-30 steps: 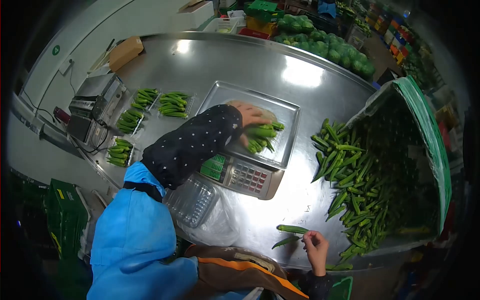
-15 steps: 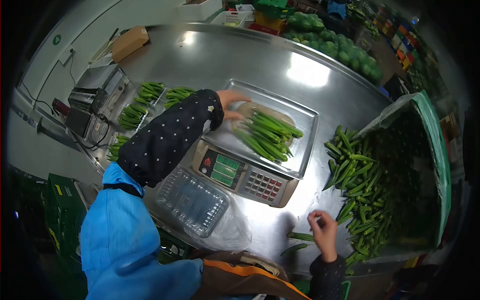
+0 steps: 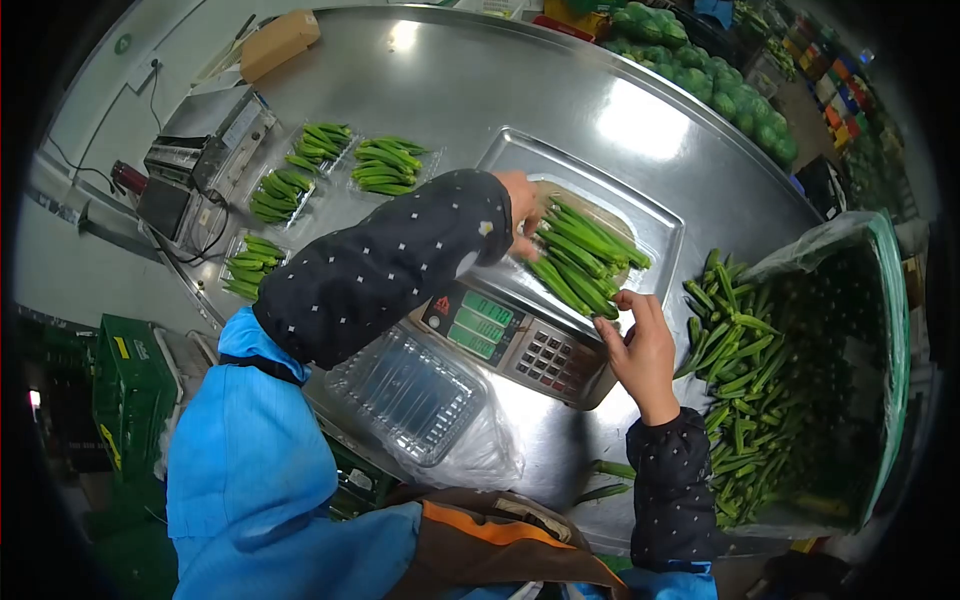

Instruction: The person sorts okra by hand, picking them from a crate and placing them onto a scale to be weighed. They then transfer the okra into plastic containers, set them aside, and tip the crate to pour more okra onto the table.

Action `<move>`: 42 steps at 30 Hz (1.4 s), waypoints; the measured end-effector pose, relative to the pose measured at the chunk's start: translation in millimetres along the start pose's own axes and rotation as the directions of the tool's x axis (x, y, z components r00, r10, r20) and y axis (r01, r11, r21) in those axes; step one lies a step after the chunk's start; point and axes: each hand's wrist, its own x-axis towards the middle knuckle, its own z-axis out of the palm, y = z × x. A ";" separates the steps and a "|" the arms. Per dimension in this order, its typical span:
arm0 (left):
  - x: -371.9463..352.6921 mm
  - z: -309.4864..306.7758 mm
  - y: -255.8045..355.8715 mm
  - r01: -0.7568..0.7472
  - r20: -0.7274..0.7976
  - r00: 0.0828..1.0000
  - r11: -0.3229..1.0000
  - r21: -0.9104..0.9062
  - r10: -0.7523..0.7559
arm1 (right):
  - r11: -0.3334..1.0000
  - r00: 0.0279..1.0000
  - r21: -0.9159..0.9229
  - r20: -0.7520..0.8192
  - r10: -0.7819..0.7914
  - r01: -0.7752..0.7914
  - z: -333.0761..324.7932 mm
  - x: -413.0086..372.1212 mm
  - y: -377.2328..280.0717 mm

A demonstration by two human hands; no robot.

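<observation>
Okra pods (image 3: 585, 250) lie in a row in the metal pan (image 3: 665, 232) of a weighing scale (image 3: 520, 345) with a lit green display. My left hand (image 3: 520, 215) reaches across to the pods' far-left ends, thumb and fingers curled round them; some fingertips are hidden. At the opposite, near-right ends, my right hand (image 3: 642, 350) has thumb and forefinger closed round the tips of the nearest pods. A clear plastic box (image 3: 410, 395) sits in front of the scale. Loose okra (image 3: 735, 390) spills from a plastic-lined green crate (image 3: 885, 330) on the right.
Several filled okra packs (image 3: 385, 165) stand on the steel table (image 3: 450, 80) at left, beside a wrapping machine (image 3: 200, 150). Two stray pods (image 3: 605, 490) lie near the front edge. A cardboard box (image 3: 280, 45) and green cabbages (image 3: 700, 75) are farther back.
My right hand has moved up from the table by the loose okra to the near end of the pods in the pan. My left hand has closed in on their far ends.
</observation>
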 end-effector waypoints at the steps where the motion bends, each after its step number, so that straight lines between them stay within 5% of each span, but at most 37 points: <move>1: -1.0 5.1 -1.4 -0.080 0.012 0.997 0.997 0.023 0.080 | 1.000 1.000 -0.005 0.001 -0.001 0.001 2.3 -0.2 2.8; 6: -3.5 29.3 -7.1 -0.138 -0.055 0.989 0.990 0.000 0.137 | 0.999 1.000 -0.033 -0.017 -0.005 0.005 4.8 1.3 10.2; 10: -2.1 49.8 -2.5 -0.071 -0.093 0.994 0.980 -0.187 0.054 | 0.999 0.999 0.028 -0.037 -0.014 0.015 3.1 4.3 16.9; 12: -8.2 61.9 3.5 -0.163 -0.288 0.953 0.958 -0.236 0.091 | 0.999 0.998 0.047 -0.061 -0.024 0.027 3.2 8.4 17.0; 14: -12.2 70.5 6.2 -0.151 -0.287 0.955 0.958 -0.243 0.078 | 0.988 0.989 0.108 -0.114 -0.097 0.110 9.3 13.1 14.9; 17: -20.6 72.3 4.0 -0.161 -0.410 0.912 0.910 -0.383 -0.011 | 0.985 0.993 0.149 -0.093 -0.070 0.084 10.2 12.8 14.4; 22: -49.1 54.7 -14.2 -0.062 -0.410 0.878 0.790 -0.610 -0.248 | 0.972 0.983 0.228 -0.156 0.093 -0.055 -7.8 -14.5 30.2; 24: -53.0 48.3 -9.6 0.096 -0.354 0.834 0.742 -0.663 -0.424 | 0.973 0.986 0.224 -0.142 0.089 -0.056 -7.1 -21.3 26.1; 30: -39.6 44.8 16.3 0.220 -0.293 0.878 0.861 -0.458 -0.379 | 0.970 0.984 0.235 -0.146 0.100 -0.064 3.5 -23.6 22.7; 32: -37.5 48.5 20.3 0.044 -0.352 0.933 0.993 -0.107 -0.079 | 0.968 0.977 0.235 -0.169 0.127 -0.085 4.2 -23.5 26.4; 36: -26.0 48.3 23.8 0.020 -0.106 0.994 1.000 -0.023 -0.022 | 0.983 0.987 0.166 -0.131 0.098 -0.075 7.7 -20.6 17.7; 38: -21.1 46.4 18.3 -0.035 -0.065 0.997 0.998 -0.055 0.032 | 0.984 0.986 0.153 -0.129 0.106 -0.086 11.6 -23.7 16.4; 40: -26.6 49.5 11.2 -0.076 -0.182 0.983 0.959 -0.274 0.026 | 0.985 0.981 0.102 -0.125 0.148 -0.136 15.2 -27.7 13.1; 42: -39.0 42.2 10.9 -0.056 -0.124 0.992 0.835 -0.548 -0.015 | 0.999 0.981 0.019 -0.192 0.038 -0.035 15.6 -30.8 7.5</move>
